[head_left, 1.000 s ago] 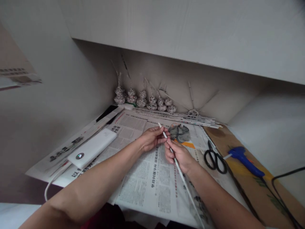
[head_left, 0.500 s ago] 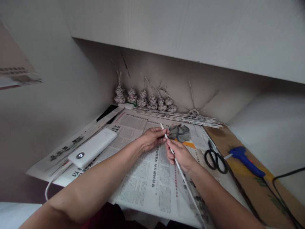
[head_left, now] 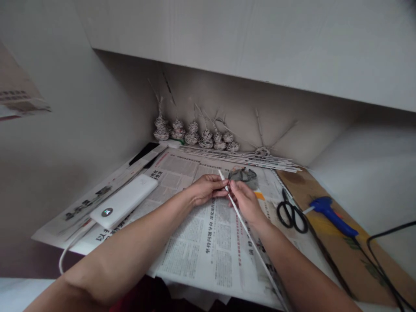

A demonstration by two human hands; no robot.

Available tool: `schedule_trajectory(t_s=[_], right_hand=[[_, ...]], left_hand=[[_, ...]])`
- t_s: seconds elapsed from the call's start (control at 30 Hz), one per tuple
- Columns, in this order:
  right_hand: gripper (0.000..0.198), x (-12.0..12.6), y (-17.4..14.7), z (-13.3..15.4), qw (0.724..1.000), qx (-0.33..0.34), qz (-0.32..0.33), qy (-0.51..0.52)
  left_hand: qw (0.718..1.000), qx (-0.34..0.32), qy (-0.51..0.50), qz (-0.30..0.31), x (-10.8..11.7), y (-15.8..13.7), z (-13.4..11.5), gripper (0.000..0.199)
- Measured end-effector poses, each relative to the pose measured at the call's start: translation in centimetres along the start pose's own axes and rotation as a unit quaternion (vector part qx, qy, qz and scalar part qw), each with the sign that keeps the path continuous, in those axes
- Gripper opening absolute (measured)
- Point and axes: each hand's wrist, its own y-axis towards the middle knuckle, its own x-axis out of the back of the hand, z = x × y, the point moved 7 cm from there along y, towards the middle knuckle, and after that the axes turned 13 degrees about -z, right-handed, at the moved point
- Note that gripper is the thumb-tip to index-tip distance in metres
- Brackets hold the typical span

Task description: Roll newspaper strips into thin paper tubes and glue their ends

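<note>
My left hand (head_left: 209, 190) pinches a thin white rolled-paper stick (head_left: 248, 236) close to its upper tip. That tip pokes up past the thumb, and the long end slants down to the lower right along my right forearm. Right beside it, my right hand (head_left: 245, 199) has its thumb and forefinger closed at the stick, its other fingers curled partly behind. Just beyond the fingertips lies a crumpled grey cloth (head_left: 243, 176), partly covered by my right hand. Newspaper (head_left: 191, 242) covers the table under both hands.
Several woven paper gourds (head_left: 192, 133) stand along the back wall, behind a bundle of paper sticks (head_left: 260, 159). A white power bank (head_left: 125, 201) with a cable lies left. Black scissors (head_left: 292, 216) and a blue glue gun (head_left: 333, 216) on cardboard (head_left: 357, 273) lie right.
My right hand has shifted up the stick, its fingertips now close to the left hand's. The stick stays in the left hand's pinch. The whole view has moved slightly.
</note>
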Motion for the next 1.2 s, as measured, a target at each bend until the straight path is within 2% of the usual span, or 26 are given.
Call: schedule_trajectory(t_s=[0.1, 0.23, 0.33, 0.5, 0.6, 0.73, 0.83, 0.87, 0.93, 1.03, 1.07, 1.13, 1.2], right_hand=[[0.03, 1.0, 0.3, 1.5, 0.991, 0.111, -0.066, -0.013], [0.024, 1.4, 0.0, 2.3, 0.975, 0.184, -0.1, -0.074], [0.019, 1.5, -0.3, 2.7, 0.964, 0.212, -0.109, -0.118], [0.016, 2.0, -0.4, 3.2, 0.949, 0.23, -0.12, -0.18], [0.017, 2.2, -0.1, 3.1, 0.951, 0.227, -0.121, -0.174], [0.023, 2.1, 0.9, 1.4, 0.982, 0.136, -0.088, -0.099], [0.031, 2.0, 1.3, 0.6, 0.994, 0.072, -0.067, -0.056], [0.032, 2.0, 1.2, 0.8, 0.993, 0.074, -0.066, -0.062], [0.031, 2.1, 1.0, 1.6, 0.985, 0.121, -0.07, -0.104], [0.023, 2.3, 0.4, 3.0, 0.949, 0.229, -0.098, -0.196], [0.021, 2.4, 0.4, 3.2, 0.94, 0.245, -0.108, -0.214], [0.021, 2.5, 0.6, 2.8, 0.943, 0.228, -0.106, -0.218], [0.024, 2.4, 1.1, 1.8, 0.967, 0.167, -0.08, -0.172]], left_hand=[[1.0, -0.001, 0.003, -0.016, -0.3, -0.1, 0.5, 0.011], [1.0, 0.003, 0.019, -0.012, -1.1, -0.6, 1.2, 0.016], [0.999, 0.008, 0.041, -0.021, -1.3, -0.7, 1.7, 0.018], [0.997, 0.017, 0.065, -0.028, -1.1, -0.7, 2.2, 0.021], [0.998, 0.028, 0.05, -0.018, -1.3, -0.8, 2.6, 0.02], [0.999, 0.043, 0.006, -0.004, -1.7, -0.9, 3.0, 0.014], [0.999, 0.05, -0.003, -0.006, -1.9, -1.0, 3.1, 0.007], [0.999, 0.05, -0.001, -0.007, -2.0, -1.0, 3.0, 0.006], [0.999, 0.047, 0.006, -0.007, -2.1, -1.1, 2.9, 0.007], [0.999, 0.044, 0.014, -0.008, -2.1, -1.1, 2.9, 0.008], [0.999, 0.045, 0.015, -0.007, -2.0, -1.1, 2.9, 0.008], [0.999, 0.05, 0.009, -0.002, -1.9, -1.1, 3.0, 0.011], [0.998, 0.057, 0.005, 0.006, -2.0, -1.1, 3.1, 0.016]])
